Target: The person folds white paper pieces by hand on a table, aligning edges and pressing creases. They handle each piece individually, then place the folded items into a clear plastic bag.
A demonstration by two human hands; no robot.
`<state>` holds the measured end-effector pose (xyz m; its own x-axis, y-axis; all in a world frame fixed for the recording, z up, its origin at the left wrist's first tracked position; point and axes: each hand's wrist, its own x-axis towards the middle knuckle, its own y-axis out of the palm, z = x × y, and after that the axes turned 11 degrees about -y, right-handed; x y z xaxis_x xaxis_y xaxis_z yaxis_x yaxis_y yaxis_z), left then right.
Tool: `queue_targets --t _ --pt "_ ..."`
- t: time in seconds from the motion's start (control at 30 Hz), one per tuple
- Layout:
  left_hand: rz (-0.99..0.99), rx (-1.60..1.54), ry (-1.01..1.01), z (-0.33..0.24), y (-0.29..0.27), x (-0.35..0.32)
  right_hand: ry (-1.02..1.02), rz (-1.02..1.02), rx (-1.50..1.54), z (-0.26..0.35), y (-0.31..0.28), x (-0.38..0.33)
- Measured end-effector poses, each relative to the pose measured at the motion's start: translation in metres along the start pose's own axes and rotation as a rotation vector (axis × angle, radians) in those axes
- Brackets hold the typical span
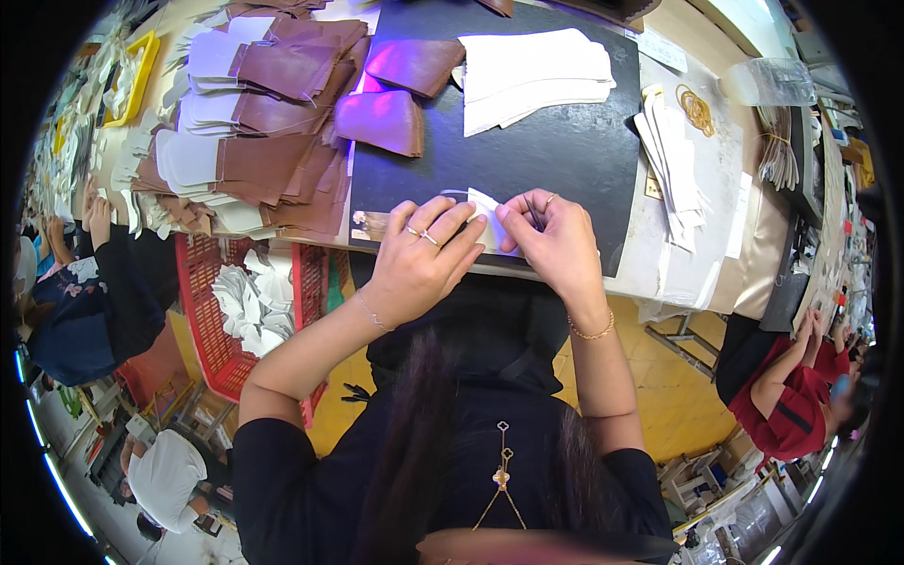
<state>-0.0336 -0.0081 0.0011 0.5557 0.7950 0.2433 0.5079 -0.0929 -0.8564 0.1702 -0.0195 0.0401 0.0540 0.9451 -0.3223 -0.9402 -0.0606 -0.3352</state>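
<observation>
Near the front edge of a black work mat point(551, 155), my left hand point(421, 250) bends its fingers over a small white piece of sheet material point(483, 200) and presses its fingertips against it. From the other side, my right hand point(557, 247) pinches thumb and forefinger together at the edge of the same piece. Much of that piece is hidden under my fingers. Beyond my hands lie a stack of white cut pieces point(527, 80) and two glossy brown pieces that look like leather, one farther back point(414, 66) and one closer point(379, 122).
Bundles of brown and white cut pieces point(268, 169) crowd the table's left. White strips point(667, 169), rubber bands point(697, 111) and a clear plastic bottle point(767, 83) lie at right. A red basket point(202, 325) of white scraps stands below; a person in red point(800, 405) works at right.
</observation>
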Motion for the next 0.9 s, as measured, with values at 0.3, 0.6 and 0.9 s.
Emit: queue_targets --t 0.3,0.6,0.9 --pt "0.016 -0.01 -0.015 0.001 0.002 -0.001 0.075 0.041 -0.047 0.005 -0.006 0.006" --pt "0.043 0.014 -0.038 0.0 0.002 -0.001 0.079 0.048 -0.021 0.003 -0.007 0.006" --pt "0.075 0.088 -0.057 -0.008 -0.002 0.002 0.05 0.054 -0.176 -0.003 -0.029 -0.013"
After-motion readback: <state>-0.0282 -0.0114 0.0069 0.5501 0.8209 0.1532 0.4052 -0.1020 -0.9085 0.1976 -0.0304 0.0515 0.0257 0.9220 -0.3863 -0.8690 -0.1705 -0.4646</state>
